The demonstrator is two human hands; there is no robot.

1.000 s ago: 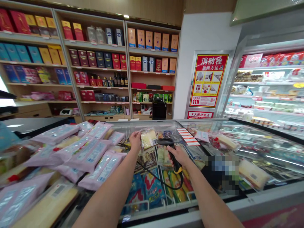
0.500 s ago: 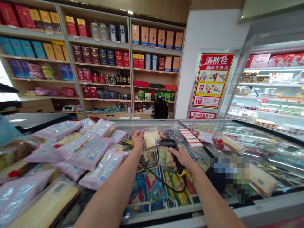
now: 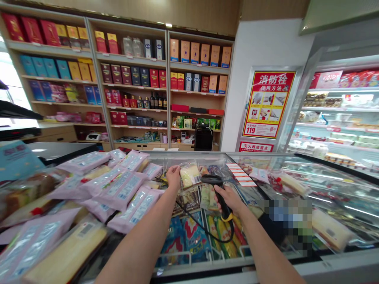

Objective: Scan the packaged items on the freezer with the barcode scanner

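My left hand (image 3: 173,176) pinches the left edge of a clear bag of pale bread (image 3: 189,174); a barcode label shows at the bag's lower right. Wrapped around the handle of a black barcode scanner (image 3: 212,180) with yellow trim is my right hand (image 3: 227,198). The scanner's head is just right of the bread bag, close to the barcode. From the handle's bottom a black cable (image 3: 204,228) loops down and back left. Both hands are above the glass top of a chest freezer (image 3: 166,157).
Several pink-and-clear bread packs (image 3: 118,189) are heaped at the left. More bagged bread (image 3: 331,228) lies on the glass at the right, by a blurred-out patch. Colourful packs (image 3: 192,232) show inside the freezer. Behind stand shelves of boxes (image 3: 133,75) and a red fire-hydrant sign (image 3: 269,104).
The view has tilted up and turned a little left, so the surroundings appear lower and further right. The bread bag is slightly more tilted. Both hands keep their holds.
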